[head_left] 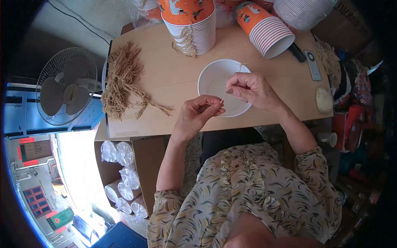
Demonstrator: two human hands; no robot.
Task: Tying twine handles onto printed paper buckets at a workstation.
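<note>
A thin tan cord point(223, 98) runs between my two hands, above the near half of a round white tub point(205, 78). My left hand point(194, 116) is closed, pinching the cord's lower part between thumb and fingertips. The upper part is pinched by my right hand point(258, 93), which hangs over the tub's right side. Another bit of cord point(242, 65) sticks up behind the right hand at the tub's far rim. Left of my hands lies a loose heap of twisted tan cords point(122, 80), with a few strands trailing toward the middle of the table.
Beyond the tub stands a stack of paper tubs point(198, 35), with cords hanging on its side. Another stack point(269, 35) lies tipped at right, near a phone point(313, 66) and a pale rounded object point(324, 100). A fan point(68, 87) stands left; a carton point(149, 165) holds plastic-wrapped rolls below.
</note>
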